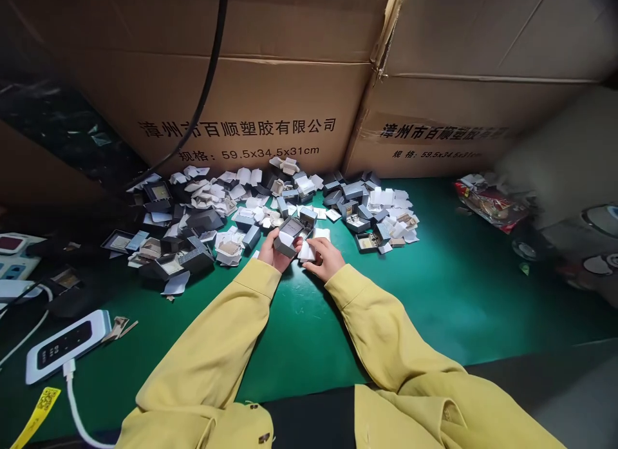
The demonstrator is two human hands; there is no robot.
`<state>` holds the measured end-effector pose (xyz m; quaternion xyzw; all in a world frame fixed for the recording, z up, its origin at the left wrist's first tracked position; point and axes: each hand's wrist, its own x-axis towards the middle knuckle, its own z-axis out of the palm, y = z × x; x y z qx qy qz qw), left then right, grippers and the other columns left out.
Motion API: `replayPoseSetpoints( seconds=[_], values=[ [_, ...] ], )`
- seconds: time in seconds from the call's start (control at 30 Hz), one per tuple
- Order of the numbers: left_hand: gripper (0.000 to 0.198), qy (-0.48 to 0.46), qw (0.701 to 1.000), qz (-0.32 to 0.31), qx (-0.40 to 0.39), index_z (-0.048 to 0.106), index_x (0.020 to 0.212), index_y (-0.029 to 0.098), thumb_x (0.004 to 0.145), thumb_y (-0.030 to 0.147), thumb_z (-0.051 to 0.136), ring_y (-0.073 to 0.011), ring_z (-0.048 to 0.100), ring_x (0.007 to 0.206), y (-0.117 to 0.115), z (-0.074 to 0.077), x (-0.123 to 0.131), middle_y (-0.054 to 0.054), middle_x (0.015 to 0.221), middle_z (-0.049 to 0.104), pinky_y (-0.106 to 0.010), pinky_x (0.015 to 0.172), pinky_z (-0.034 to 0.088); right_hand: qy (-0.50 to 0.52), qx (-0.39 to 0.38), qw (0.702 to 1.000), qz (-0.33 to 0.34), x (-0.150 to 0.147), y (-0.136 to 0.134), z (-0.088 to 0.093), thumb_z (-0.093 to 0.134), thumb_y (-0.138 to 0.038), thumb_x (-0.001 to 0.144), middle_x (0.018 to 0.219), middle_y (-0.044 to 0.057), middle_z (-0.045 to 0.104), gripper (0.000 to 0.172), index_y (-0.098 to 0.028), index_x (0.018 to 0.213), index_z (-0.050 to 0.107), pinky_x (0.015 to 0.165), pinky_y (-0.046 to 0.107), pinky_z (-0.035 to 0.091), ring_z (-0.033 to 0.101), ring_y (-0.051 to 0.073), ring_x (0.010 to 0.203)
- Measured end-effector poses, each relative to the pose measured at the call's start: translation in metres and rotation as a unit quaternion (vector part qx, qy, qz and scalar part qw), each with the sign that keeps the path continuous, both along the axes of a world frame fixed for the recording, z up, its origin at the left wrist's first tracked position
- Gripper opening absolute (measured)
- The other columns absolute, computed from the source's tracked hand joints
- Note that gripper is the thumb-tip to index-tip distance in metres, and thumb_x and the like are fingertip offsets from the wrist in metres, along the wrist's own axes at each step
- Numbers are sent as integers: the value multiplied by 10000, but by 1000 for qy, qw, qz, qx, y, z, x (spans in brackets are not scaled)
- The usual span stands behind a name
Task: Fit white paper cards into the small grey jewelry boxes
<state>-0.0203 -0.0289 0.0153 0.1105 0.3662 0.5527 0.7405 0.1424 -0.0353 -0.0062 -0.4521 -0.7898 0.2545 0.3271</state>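
Observation:
My left hand is closed around a small open grey box, held just above the green table. Beside it, my right hand pinches a small white insert piece that touches the box. Both arms wear yellow sleeves. Just beyond my hands lies a wide heap of small grey boxes and white inserts, with a smaller cluster of the same to the right.
Two big cardboard cartons with printed text wall off the back of the table. A white device with a cable and a power strip lie at left. A crumpled wrapper and blurred objects sit at right.

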Motion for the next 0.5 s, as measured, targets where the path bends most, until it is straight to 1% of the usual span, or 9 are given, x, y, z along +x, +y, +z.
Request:
replayPoseSetpoints(
  seconds=[0.07,0.13,0.27,0.33,0.4,0.47,0.5],
  values=[
    [396,2,1000,-7,-4,594,945,52,815,394,443,-179,625,688,0,0,1,-125,740,652,-290,648,528,-20,12,1000,-14,-1,0,-1,655,-244,660,1061,77,570,466,-210,1114,551,759,311,506,577,202,923],
    [387,-2,1000,-13,6,584,976,59,816,382,445,-184,625,691,0,-2,1,-118,742,651,-310,656,528,-31,19,999,-28,-1,0,-2,639,-242,678,1054,70,583,434,-216,1104,561,752,309,503,582,198,911],
    [325,8,1000,4,26,582,983,98,789,353,529,-146,606,619,-2,-10,-4,-80,719,654,-271,605,520,-28,37,998,-47,2,3,0,646,-236,663,1013,78,622,393,-189,1051,598,774,344,491,567,225,912],
    [335,14,999,-3,41,582,1001,123,763,359,583,-141,612,653,-3,-14,-8,-69,765,664,-265,630,523,-16,37,997,-66,6,6,2,673,-259,640,989,84,642,389,-175,1016,620,806,392,475,553,248,911],
    [388,27,997,-26,74,578,1025,139,721,371,642,-156,624,764,-4,-17,-12,-73,869,669,-279,704,522,24,6,996,-82,10,9,4,687,-277,622,974,77,651,399,-185,1006,628,809,408,475,555,244,891],
    [467,67,990,-49,111,566,1054,145,662,359,704,-185,617,873,-5,-19,-16,-86,973,654,-309,772,510,102,-57,990,-85,14,13,4,679,-288,623,962,63,649,407,-198,1015,619,807,392,487,572,216,858],
    [512,95,986,-58,125,554,1071,149,633,346,730,-201,610,909,-5,-19,-16,-95,1016,641,-329,793,504,149,-94,981,-85,16,15,4,673,-294,623,954,57,645,409,-198,1017,612,804,380,494,582,199,837]
  ],
)
